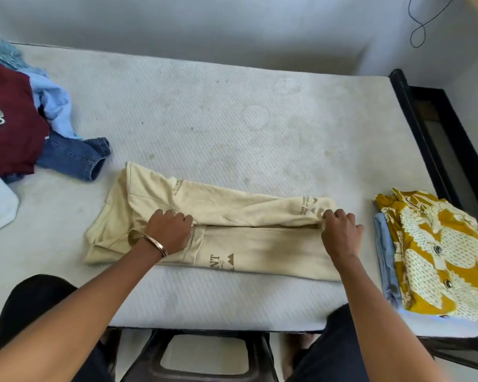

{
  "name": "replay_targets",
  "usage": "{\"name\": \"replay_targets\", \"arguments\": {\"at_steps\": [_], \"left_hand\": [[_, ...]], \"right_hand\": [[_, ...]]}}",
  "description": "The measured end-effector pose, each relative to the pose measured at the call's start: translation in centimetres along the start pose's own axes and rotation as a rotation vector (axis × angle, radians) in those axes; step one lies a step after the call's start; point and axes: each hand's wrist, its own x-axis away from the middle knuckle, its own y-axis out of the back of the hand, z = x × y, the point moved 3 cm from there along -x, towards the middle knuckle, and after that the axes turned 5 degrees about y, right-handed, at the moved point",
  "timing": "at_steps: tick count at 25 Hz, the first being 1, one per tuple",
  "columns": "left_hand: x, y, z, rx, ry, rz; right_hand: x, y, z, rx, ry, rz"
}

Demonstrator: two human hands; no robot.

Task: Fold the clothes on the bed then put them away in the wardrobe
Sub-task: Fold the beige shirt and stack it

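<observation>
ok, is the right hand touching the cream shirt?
Touching. The head view shows the right hand with fingers curled over the folded edge of the cream shirt, pinching the fabric.

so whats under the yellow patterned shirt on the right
The yellow patterned shirt lies folded on top of a folded light blue garment, whose edge shows along its left side. A pale layer peeks out at the near edge. The rest of the stack is covered.

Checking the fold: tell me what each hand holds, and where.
Both hold the cream shirt: left hand grips the folded-over edge near the collar end, right hand near the hem end.
</observation>
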Motion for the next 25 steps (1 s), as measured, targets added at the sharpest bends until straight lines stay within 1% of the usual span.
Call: {"name": "replay_targets", "arguments": {"at_steps": [2,3,4,5,6,7,8,9,10,12,13,14,15,16,17,18,19,21,22,24,25], "left_hand": [[-0.6,0.9,0.2,0.039,0.043,-0.019],[-0.7,1.1,0.6,0.068,0.045,-0.023],[-0.5,1.2,1.1,0.089,0.025,-0.016],[-0.1,1.0,1.3,0.089,-0.016,-0.021],[0.3,0.7,1.5,0.081,-0.06,-0.021],[0.6,0.4,1.6,0.073,-0.101,-0.021],[0.6,0.0,1.5,0.078,-0.12,-0.016],[0.3,-0.2,1.3,0.09,-0.121,-0.02],[-0.3,0.0,0.9,0.106,-0.114,-0.041],[-2.1,0.3,-0.6,0.13,-0.17,-0.127],[-3.1,0.4,-1.6,0.161,-0.179,-0.127],[-4.3,0.3,-2.4,0.258,-0.11,-0.063],[-5.5,0.0,-3.2,0.374,0.004,0.027],[-6.3,-0.7,-4.0,0.455,0.113,0.166],[-6.5,-1.5,-4.8,0.485,0.201,0.331],[-6.6,-2.3,-5.4,0.495,0.254,0.479],[-6.7,-2.9,-5.8,0.504,0.273,0.589],[-7.1,-3.7,-6.0,0.53,0.279,0.68],[-7.3,-3.8,-5.9,0.54,0.275,0.696],[-7.4,-4.0,-5.5,0.557,0.286,0.714],[-7.5,-4.1,-5.5,0.559,0.285,0.722]], "right_hand": [[0.1,1.4,-0.4,-0.186,-0.161,-0.182],[0.3,1.5,-0.7,-0.233,-0.205,-0.243],[0.7,1.3,-0.8,-0.222,-0.199,-0.246],[1.1,0.7,-0.8,-0.178,-0.156,-0.189],[1.6,-0.3,-0.8,-0.156,-0.123,-0.101],[2.0,-1.2,-1.1,-0.18,-0.135,-0.004],[2.1,-2.0,-1.4,-0.228,-0.173,0.046],[2.1,-2.2,-1.7,-0.301,-0.22,0.037],[1.9,-2.1,-2.0,-0.399,-0.27,-0.02],[0.7,-1.5,-2.6,-0.631,-0.393,-0.165],[-0.2,-1.3,-2.7,-0.714,-0.451,-0.165],[-1.1,-1.4,-2.7,-0.754,-0.499,-0.127],[-2.2,-1.9,-2.6,-0.753,-0.547,-0.057],[-3.3,-2.5,-2.6,-0.724,-0.599,0.019],[-4.2,-2.9,-2.5,-0.682,-0.644,0.086],[-4.9,-3.3,-2.5,-0.652,-0.673,0.137],[-5.7,-3.7,-2.6,-0.663,-0.683,0.166],[-6.8,-3.9,-3.2,-0.844,-0.693,0.149],[-7.0,-3.9,-3.8,-0.967,-0.729,0.098],[-6.5,-4.2,-5.6,-1.192,-0.864,0.004],[-6.0,-4.5,-6.5,-1.299,-0.933,-0.01]]}}
